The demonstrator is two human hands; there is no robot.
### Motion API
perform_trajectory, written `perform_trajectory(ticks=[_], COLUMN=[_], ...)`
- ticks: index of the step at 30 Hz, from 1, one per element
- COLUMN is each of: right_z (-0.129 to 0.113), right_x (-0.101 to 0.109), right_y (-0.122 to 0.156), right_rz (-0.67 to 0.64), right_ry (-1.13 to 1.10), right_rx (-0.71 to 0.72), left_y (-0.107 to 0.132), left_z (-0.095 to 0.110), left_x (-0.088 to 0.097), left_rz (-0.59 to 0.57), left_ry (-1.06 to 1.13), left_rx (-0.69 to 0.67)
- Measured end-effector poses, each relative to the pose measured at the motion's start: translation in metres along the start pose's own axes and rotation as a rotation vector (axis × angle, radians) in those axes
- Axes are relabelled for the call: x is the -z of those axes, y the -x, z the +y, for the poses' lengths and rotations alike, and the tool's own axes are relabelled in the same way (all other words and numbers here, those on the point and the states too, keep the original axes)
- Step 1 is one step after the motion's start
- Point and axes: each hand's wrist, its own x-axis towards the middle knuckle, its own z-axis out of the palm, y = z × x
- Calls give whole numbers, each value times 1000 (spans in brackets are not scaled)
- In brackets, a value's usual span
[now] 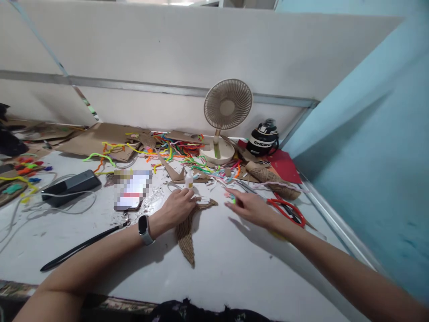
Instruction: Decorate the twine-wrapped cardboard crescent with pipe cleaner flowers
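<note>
My left hand, with a watch on its wrist, is closed on a curved, pointed brown piece covered in rows of twine or ridges. Part of that piece is hidden under the fingers, and its other tip points right. Just behind those fingers stands a small white bottle. To the right, my right hand hovers over the white table with index finger and thumb apart. A small pink and green bit shows by its fingertips, too small to name. Red-handled scissors lie beside the right wrist.
Pipe cleaners and cardboard are heaped along the back. A fan, a black bottle and a twine roll stand or lie rightward. At left are a phone, a dark box, cables and a strap.
</note>
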Motion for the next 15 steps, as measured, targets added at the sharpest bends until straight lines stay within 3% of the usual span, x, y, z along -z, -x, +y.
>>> perform_trajectory(ticks=[3, 5, 9, 15], right_z=[26, 41, 57, 73], right_x=[23, 29, 22, 24], right_y=[35, 54, 68, 56], right_rz=[24, -27, -130, -97], right_ry=[304, 404, 319, 33], right_rx=[-236, -371, -540, -610], left_y=[0, 0, 0, 0], left_z=[2, 3, 4, 5], left_x=[0, -1, -2, 4], left_rz=[8, 17, 25, 5], left_ry=[6, 6, 2, -2], left_rx=[1, 8, 12, 17])
